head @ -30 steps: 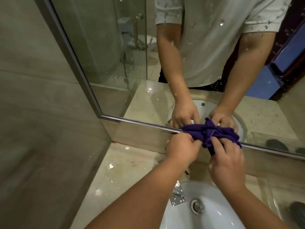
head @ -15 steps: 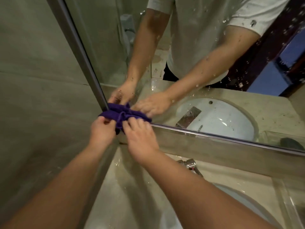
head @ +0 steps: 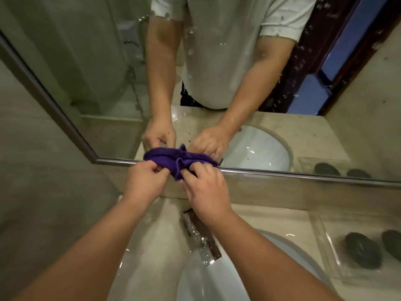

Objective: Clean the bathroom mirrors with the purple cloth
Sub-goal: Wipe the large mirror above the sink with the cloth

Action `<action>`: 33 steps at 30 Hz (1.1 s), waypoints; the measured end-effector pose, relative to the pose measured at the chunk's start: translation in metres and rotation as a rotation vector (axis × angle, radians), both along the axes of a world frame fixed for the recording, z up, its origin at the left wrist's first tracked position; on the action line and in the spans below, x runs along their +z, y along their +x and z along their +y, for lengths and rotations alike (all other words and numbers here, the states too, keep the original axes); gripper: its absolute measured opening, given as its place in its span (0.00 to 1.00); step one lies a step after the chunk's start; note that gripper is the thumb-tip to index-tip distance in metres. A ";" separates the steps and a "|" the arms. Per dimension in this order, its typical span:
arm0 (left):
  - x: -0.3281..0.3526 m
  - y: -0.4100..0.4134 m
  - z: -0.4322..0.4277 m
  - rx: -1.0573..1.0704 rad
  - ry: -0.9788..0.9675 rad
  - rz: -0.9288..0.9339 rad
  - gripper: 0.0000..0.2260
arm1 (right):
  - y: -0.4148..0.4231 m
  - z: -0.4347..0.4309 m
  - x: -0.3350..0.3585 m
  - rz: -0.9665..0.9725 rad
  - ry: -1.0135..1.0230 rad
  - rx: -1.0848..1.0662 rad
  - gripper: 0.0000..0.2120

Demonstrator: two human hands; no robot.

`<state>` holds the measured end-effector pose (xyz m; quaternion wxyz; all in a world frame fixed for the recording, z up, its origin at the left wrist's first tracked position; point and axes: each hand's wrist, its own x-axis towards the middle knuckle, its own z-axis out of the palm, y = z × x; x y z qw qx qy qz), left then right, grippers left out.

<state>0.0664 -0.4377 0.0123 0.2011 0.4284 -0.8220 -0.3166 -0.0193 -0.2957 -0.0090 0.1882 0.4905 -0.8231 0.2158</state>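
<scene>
Cloth (head: 171,162), purple and bunched, gripped by left hand (head: 144,181) and right hand (head: 206,192), on mirror's metal rim (head: 282,173)

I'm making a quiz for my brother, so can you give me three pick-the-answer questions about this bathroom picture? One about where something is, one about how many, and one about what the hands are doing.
1. Where is the purple cloth?
A) on the floor
B) along the bottom edge of the mirror
C) hanging on a hook

2. How many dark oval things show in the clear tray?
A) two
B) five
C) none

3. What are the hands doing?
A) both hang free
B) only one touches the cloth
C) both grip the cloth

Answers:
1 B: the cloth is bunched against the frame at the foot of the glass.
2 A: two show, one cut off by the picture's edge.
3 C: the left hand and the right hand both pinch it.
</scene>
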 end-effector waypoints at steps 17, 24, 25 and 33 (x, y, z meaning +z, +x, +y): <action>-0.011 -0.178 0.234 -0.245 0.054 0.077 0.17 | -0.164 0.247 0.012 -0.135 -0.044 -0.171 0.08; -0.020 -0.266 0.352 -0.320 0.220 0.170 0.17 | -0.236 0.359 0.014 -0.208 -0.087 -0.297 0.09; -0.020 -0.278 0.368 -0.327 0.244 0.173 0.17 | -0.246 0.373 0.014 -0.215 -0.092 -0.331 0.09; -0.012 -0.355 0.489 -0.287 0.648 0.229 0.15 | -0.289 0.428 0.015 -0.488 -0.348 -0.777 0.07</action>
